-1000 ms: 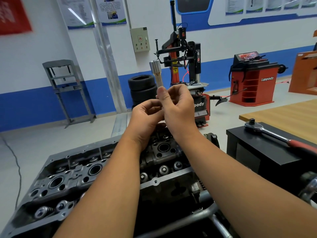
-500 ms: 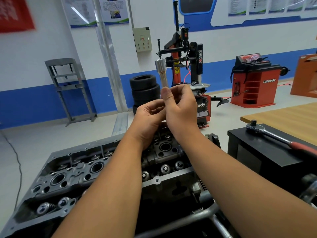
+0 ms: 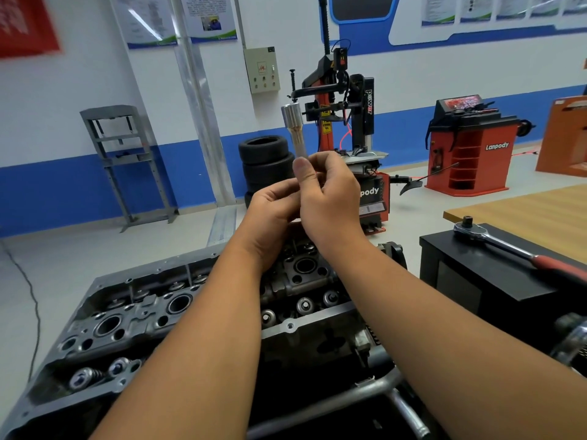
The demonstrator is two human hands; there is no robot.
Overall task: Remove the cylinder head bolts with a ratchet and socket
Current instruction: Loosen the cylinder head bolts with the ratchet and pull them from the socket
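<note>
Head (image 3: 178,312) sits low in view, uncovered. Ratchet (image 3: 508,246) lies apart on black surface (image 3: 476,274), untouched. Both hands stay raised over it, barely shifted: right hand (image 3: 330,198) fingers pinch socket (image 3: 293,128) upright, left hand (image 3: 273,211) fingers curled at its base. Bolts not started.

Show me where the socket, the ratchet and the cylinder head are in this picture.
socket (image 3: 291,117): head view, on its shiny metal barrel above the fingers.
ratchet (image 3: 470,230): head view, on its metal head, lying on the black box.
cylinder head (image 3: 143,315): head view, on its grey top face left of the arms.
</note>
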